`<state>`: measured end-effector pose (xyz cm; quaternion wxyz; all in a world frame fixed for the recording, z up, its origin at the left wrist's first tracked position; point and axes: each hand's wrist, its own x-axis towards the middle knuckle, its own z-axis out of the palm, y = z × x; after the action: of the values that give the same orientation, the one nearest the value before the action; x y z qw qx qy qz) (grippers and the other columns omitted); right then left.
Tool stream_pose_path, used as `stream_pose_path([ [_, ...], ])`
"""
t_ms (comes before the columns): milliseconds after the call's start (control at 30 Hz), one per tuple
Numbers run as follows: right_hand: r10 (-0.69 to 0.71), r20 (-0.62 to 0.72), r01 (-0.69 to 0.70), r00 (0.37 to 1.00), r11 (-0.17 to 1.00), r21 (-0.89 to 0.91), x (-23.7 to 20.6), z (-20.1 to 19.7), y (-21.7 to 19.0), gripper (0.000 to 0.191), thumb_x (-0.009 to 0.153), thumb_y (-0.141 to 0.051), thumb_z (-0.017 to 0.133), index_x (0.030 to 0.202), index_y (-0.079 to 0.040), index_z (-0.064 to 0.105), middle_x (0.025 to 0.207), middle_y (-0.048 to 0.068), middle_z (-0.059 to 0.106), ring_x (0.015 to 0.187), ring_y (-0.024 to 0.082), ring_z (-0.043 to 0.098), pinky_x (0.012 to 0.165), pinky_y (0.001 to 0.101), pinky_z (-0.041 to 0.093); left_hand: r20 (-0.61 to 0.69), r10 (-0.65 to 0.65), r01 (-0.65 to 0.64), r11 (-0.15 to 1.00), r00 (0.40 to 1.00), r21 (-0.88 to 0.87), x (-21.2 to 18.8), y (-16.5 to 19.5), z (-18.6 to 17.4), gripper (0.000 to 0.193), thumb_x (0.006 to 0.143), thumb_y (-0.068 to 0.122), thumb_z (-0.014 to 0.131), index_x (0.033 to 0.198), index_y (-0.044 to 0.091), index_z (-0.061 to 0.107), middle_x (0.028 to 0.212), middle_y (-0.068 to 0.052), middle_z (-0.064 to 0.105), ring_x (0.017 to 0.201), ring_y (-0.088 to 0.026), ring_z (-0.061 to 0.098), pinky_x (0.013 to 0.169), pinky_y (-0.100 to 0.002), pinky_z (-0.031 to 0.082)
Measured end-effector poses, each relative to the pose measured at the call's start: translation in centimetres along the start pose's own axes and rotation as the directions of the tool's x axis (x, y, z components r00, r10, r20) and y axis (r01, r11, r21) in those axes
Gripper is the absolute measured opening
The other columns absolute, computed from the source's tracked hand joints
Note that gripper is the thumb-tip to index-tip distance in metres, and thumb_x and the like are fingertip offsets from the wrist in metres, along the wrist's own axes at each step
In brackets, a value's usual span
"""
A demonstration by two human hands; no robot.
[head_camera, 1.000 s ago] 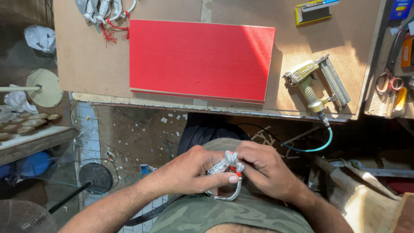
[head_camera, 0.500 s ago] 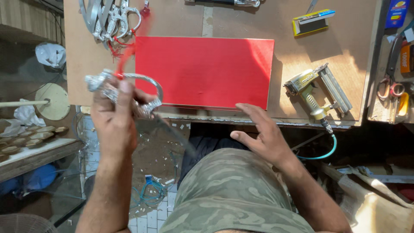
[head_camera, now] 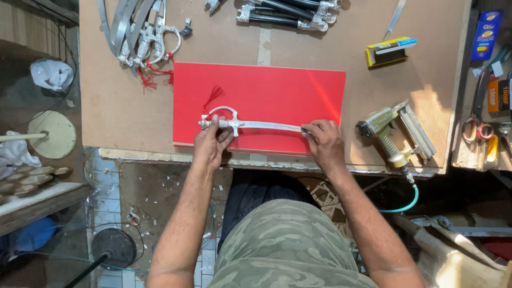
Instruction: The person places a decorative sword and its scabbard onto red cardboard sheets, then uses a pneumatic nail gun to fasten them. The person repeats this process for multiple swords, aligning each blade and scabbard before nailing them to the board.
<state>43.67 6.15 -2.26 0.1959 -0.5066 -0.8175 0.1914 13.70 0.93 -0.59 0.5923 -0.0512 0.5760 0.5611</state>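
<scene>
A small silver sword (head_camera: 250, 125) with a curved hand guard and a red tassel lies lengthwise on a red rectangular board (head_camera: 266, 88) on the brown workbench (head_camera: 128, 122). My left hand (head_camera: 212, 143) pinches the sword's hilt at the board's left end. My right hand (head_camera: 325, 141) presses on the blade's tip near the board's right end.
A pneumatic staple gun (head_camera: 393, 133) with a teal hose lies right of the board. More silver swords (head_camera: 141, 34) with red tassels are piled at the back left, and black scabbards (head_camera: 282, 10) at the back. A yellow-blue box (head_camera: 391, 49) and scissors (head_camera: 473, 120) lie to the right.
My left hand carried the sword from my lap up over the bench and laid it on the red board. My right hand moved onto the blade tip.
</scene>
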Motion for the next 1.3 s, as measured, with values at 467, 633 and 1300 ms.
stream_pose_path([
  [467, 0.159, -0.131, -0.16, 0.979, 0.987, 0.003, 0.0, 2.0, -0.7, 0.056, 0.075, -0.029, 0.089, 0.122, -0.003, 0.074, 0.116, 0.014, 0.066, 0.111, 0.025, 0.055, 0.095, 0.0441, 0.047, 0.447, 0.61, -0.599, 0.057, 0.654, 0.799, 1.4, 5.1, -7.0, 0.046, 0.075, 0.014, 0.091, 0.113, 0.001, 0.068, 0.099, -0.012, 0.069, 0.081, -0.017, 0.066, 0.073, -0.032, 0.058],
  [633, 0.508, -0.16, -0.479, 0.846, 0.857, 0.188, -2.5, 1.1, -0.6, 0.041, 0.082, -0.022, 0.086, 0.116, -0.005, 0.073, 0.108, 0.011, 0.067, 0.1, 0.021, 0.063, 0.089, 0.0344, 0.055, 0.492, 0.541, -0.638, 0.111, 0.682, 0.762, 2.5, 4.8, -8.1, 0.045, 0.081, 0.009, 0.087, 0.124, 0.006, 0.071, 0.103, -0.009, 0.072, 0.084, -0.018, 0.068, 0.072, -0.032, 0.057],
  [1300, 0.443, -0.233, -0.42, 0.866, 0.896, 0.144, -2.0, 2.3, -0.9, 0.012, 0.092, -0.019, 0.081, 0.097, -0.008, 0.079, 0.093, 0.005, 0.072, 0.092, 0.023, 0.063, 0.083, 0.0384, 0.05, 0.476, 0.624, -0.66, 0.085, 0.62, 0.747, 3.2, 4.4, -7.2, 0.032, 0.086, 0.009, 0.084, 0.117, 0.007, 0.077, 0.095, -0.005, 0.074, 0.082, -0.015, 0.067, 0.07, -0.03, 0.056],
])
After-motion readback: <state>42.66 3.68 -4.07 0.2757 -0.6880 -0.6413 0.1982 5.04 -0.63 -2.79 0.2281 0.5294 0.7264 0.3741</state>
